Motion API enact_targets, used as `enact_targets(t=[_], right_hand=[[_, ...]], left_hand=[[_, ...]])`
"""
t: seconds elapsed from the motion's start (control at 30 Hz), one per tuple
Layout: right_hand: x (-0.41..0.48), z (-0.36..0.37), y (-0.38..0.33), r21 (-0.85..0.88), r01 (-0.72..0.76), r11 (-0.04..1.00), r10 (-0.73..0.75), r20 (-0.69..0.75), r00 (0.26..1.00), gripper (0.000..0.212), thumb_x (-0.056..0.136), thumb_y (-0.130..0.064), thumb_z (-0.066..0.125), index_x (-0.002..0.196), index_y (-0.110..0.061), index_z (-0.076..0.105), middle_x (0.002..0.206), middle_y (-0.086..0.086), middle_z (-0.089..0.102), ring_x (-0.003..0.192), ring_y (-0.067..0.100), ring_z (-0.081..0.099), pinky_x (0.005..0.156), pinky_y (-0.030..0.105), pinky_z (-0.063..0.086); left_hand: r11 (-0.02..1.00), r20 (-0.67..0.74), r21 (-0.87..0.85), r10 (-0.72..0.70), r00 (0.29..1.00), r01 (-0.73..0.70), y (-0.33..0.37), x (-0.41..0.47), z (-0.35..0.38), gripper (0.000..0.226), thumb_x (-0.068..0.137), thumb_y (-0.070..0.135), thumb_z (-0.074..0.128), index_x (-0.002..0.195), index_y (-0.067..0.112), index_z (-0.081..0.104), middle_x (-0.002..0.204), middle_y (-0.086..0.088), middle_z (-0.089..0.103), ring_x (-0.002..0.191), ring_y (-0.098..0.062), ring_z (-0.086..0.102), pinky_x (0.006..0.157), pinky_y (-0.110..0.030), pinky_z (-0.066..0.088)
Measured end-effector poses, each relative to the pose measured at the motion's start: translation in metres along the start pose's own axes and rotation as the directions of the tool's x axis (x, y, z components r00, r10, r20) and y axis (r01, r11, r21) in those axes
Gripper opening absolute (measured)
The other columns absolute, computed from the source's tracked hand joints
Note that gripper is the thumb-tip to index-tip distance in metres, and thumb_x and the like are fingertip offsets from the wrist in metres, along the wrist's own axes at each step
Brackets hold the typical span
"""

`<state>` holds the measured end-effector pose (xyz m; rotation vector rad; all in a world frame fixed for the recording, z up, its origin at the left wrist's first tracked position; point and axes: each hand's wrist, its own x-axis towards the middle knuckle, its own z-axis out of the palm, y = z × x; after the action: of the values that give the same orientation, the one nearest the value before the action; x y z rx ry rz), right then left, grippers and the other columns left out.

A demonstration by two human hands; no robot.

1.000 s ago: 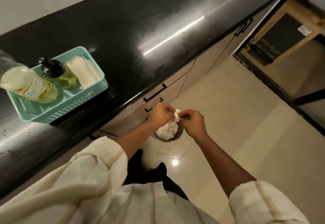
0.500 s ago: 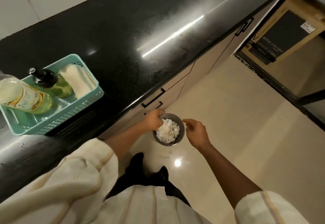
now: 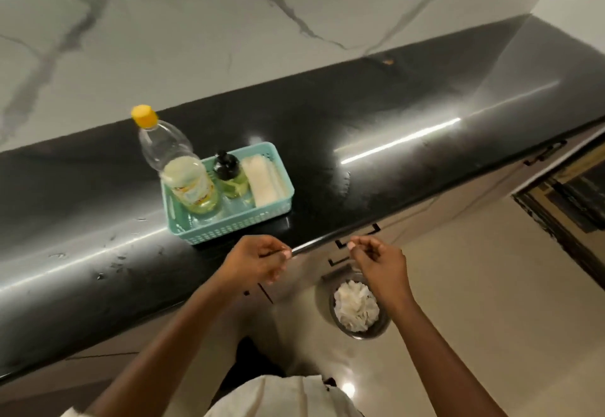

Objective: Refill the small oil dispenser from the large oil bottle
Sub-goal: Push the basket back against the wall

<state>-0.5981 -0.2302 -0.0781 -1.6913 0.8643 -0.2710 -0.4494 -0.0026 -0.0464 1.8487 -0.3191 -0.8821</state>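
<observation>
Hovering at counter edge (image 3: 327, 236): left hand (image 3: 258, 261), right hand (image 3: 379, 261), both loosely curled, empty

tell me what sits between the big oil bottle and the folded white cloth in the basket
The small oil dispenser with the black pump top stands between the large oil bottle and the folded white cloth, per the head view.

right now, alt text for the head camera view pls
Two bare hands, left hand and right hand, hover empty at the edge of a black countertop. A teal basket holds a yellow-capped large oil bottle, a small oil dispenser and a folded white cloth. A metal bin of crumpled tissue stands on the floor.
</observation>
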Motion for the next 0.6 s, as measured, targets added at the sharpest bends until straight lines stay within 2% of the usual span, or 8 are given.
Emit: enact_targets(t=[0.1, 0.2, 0.23, 0.27, 0.33, 0.4, 0.5, 0.6], right_hand=[[0.022, 0.035, -0.041, -0.008, 0.086, 0.996, -0.085, 0.049, 0.995, 0.012, 0.093, -0.028, 0.082, 0.104, -0.024, 0.081, 0.088, -0.003, 0.081, 0.086, 0.013, 0.078, 0.082, 0.037, 0.066], [0.047, 0.071, -0.073, -0.04, 0.059, 0.997, -0.055, 0.104, 0.993, 0.036, 0.093, -0.037, 0.08, 0.123, -0.017, 0.076, 0.09, -0.003, 0.081, 0.081, 0.012, 0.08, 0.082, 0.041, 0.068], [0.053, 0.083, -0.081, -0.053, 0.033, 0.998, -0.027, 0.112, 0.993, 0.044, 0.095, -0.037, 0.078, 0.131, -0.013, 0.071, 0.092, -0.002, 0.081, 0.079, 0.013, 0.08, 0.082, 0.04, 0.068], [0.059, 0.094, -0.087, -0.071, 0.011, 0.997, -0.003, 0.118, 0.993, 0.049, 0.097, -0.036, 0.076, 0.137, -0.01, 0.067, 0.093, 0.0, 0.08, 0.078, 0.015, 0.08, 0.08, 0.038, 0.068], [0.069, 0.111, -0.096, -0.137, 0.003, 0.991, 0.015, 0.131, 0.991, 0.044, 0.1, -0.034, 0.072, 0.136, -0.008, 0.067, 0.091, 0.0, 0.078, 0.072, 0.017, 0.08, 0.077, 0.037, 0.068], [0.078, 0.129, -0.102, -0.223, 0.018, 0.975, 0.013, 0.139, 0.99, 0.033, 0.102, -0.03, 0.07, 0.124, -0.005, 0.074, 0.097, 0.006, 0.079, 0.066, 0.017, 0.08, 0.072, 0.038, 0.068], [0.083, 0.14, -0.099, -0.293, 0.023, 0.956, 0.009, 0.107, 0.994, 0.022, 0.102, -0.019, 0.069, 0.112, 0.0, 0.076, 0.11, 0.015, 0.077, 0.071, 0.017, 0.078, 0.066, 0.036, 0.068], [0.087, 0.148, -0.1, -0.333, 0.025, 0.942, -0.008, 0.051, 0.999, 0.015, 0.102, -0.011, 0.066, 0.104, 0.0, 0.076, 0.116, 0.019, 0.076, 0.076, 0.017, 0.076, 0.062, 0.03, 0.067]], left_hand=[[0.999, -0.322, -0.012, -0.045, 0.946, 0.044, 0.005, -0.017, -0.056, 0.008, 0.098, 0.022, 0.077, 0.096, 0.013, 0.076, 0.075, -0.009, 0.076, 0.059, -0.02, 0.066, 0.051, -0.027, 0.055], [1.0, -0.693, -0.019, -0.005, 0.72, -0.012, -0.004, -0.032, -0.105, 0.017, 0.096, 0.032, 0.079, 0.104, 0.019, 0.073, 0.091, -0.005, 0.078, 0.07, -0.022, 0.074, 0.052, -0.029, 0.06], [1.0, -0.749, 0.006, 0.009, 0.662, -0.007, -0.01, -0.033, -0.12, 0.024, 0.095, 0.036, 0.08, 0.111, 0.02, 0.071, 0.104, -0.003, 0.077, 0.078, -0.023, 0.077, 0.058, -0.035, 0.064], [0.999, -0.768, 0.041, 0.011, 0.641, 0.033, -0.015, -0.032, -0.133, 0.035, 0.094, 0.04, 0.08, 0.122, 0.022, 0.069, 0.119, 0.0, 0.075, 0.086, -0.024, 0.078, 0.067, -0.042, 0.067], [0.988, -0.728, 0.046, -0.067, 0.682, 0.146, -0.024, -0.023, -0.151, 0.06, 0.093, 0.041, 0.082, 0.144, 0.02, 0.06, 0.137, -0.001, 0.067, 0.094, -0.025, 0.079, 0.077, -0.047, 0.067], [0.985, -0.641, -0.06, -0.162, 0.75, 0.161, -0.03, -0.011, -0.164, 0.064, 0.095, 0.032, 0.081, 0.15, 0.01, 0.058, 0.129, -0.004, 0.071, 0.08, -0.026, 0.08, 0.071, -0.045, 0.068], [0.989, -0.545, -0.084, -0.146, 0.826, 0.119, -0.037, 0.002, -0.166, 0.029, 0.098, 0.018, 0.077, 0.124, 0.005, 0.076, 0.092, -0.003, 0.084, 0.066, -0.023, 0.08, 0.069, -0.045, 0.069], [0.992, -0.489, -0.032, -0.12, 0.864, 0.12, -0.041, 0.01, -0.174, 0.011, 0.098, 0.009, 0.071, 0.099, 0.008, 0.082, 0.08, 0.0, 0.084, 0.068, -0.022, 0.082, 0.07, -0.047, 0.069]])
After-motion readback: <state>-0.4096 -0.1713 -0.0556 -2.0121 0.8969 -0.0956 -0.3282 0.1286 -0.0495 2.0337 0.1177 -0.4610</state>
